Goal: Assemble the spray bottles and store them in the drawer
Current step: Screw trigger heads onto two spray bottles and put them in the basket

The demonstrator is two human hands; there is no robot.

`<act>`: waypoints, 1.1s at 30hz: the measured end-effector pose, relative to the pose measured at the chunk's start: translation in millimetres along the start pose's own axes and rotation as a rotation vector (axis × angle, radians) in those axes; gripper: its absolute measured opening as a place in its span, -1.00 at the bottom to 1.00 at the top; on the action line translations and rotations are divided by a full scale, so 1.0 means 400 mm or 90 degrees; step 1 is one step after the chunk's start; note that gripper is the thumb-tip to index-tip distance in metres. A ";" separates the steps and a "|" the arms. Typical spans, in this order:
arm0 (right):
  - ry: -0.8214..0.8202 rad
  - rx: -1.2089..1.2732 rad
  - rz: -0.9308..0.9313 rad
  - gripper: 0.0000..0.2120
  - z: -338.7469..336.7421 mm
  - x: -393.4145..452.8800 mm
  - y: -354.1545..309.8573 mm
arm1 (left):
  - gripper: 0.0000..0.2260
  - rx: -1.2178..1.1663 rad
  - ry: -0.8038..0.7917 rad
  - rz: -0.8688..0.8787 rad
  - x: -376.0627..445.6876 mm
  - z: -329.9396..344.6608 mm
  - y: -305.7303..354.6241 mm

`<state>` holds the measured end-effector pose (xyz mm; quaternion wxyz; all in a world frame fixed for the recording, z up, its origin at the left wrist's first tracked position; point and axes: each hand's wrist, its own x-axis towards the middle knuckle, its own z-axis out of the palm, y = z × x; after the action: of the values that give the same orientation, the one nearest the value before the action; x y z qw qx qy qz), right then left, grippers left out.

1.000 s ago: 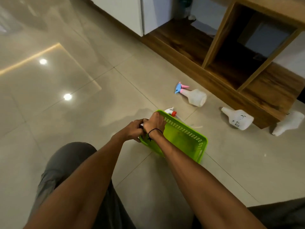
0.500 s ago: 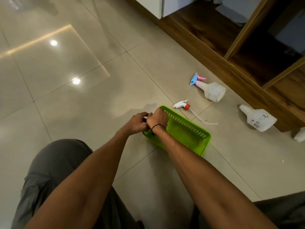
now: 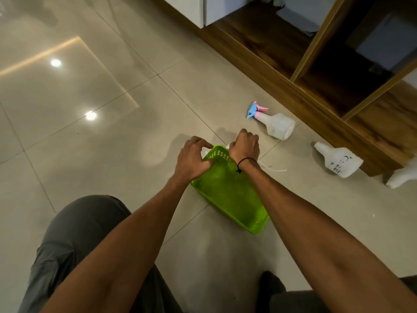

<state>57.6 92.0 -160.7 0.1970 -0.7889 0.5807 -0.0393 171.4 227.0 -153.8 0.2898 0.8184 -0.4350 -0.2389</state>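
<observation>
A green plastic basket point(image 3: 232, 195) lies on the floor tiles in front of me. My left hand point(image 3: 193, 160) grips its far left corner, thumb over the rim. My right hand point(image 3: 247, 145) reaches just past the basket's far edge, fingers curled down on a white spray head; only its thin tube point(image 3: 274, 169) shows. A translucent bottle with a pink and blue spray head point(image 3: 276, 125) lies on its side beyond. A white bottle without a head point(image 3: 338, 161) lies to the right. Another white bottle point(image 3: 401, 178) is cut off by the right edge.
A low wooden cabinet point(image 3: 293, 86) with open compartments runs along the back right, close behind the bottles. White cupboard doors point(image 3: 191, 7) stand at the top. Glossy tiled floor point(image 3: 90, 132) spreads to the left. My knee in grey trousers point(image 3: 79, 233) is at lower left.
My right hand left the basket's corner and moved forward onto the spray head on the floor. My left hand stays at the basket's corner. The view has tilted down.
</observation>
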 end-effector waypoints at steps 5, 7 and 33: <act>-0.070 -0.067 0.026 -0.62 -0.004 0.052 0.080 | -0.69 0.006 0.053 0.005 0.024 0.037 0.028; -0.093 -0.069 0.030 -0.62 0.000 0.066 0.099 | -0.71 -0.001 0.053 0.016 0.029 0.044 0.036; -0.393 0.137 -0.166 -0.71 -0.294 0.112 0.279 | -0.58 0.039 -0.285 0.251 0.187 0.095 0.272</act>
<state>-62.8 -8.7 -100.0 0.4383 -0.8060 0.3807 0.1153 122.7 103.8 -117.2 0.2025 0.6532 -0.6458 -0.3394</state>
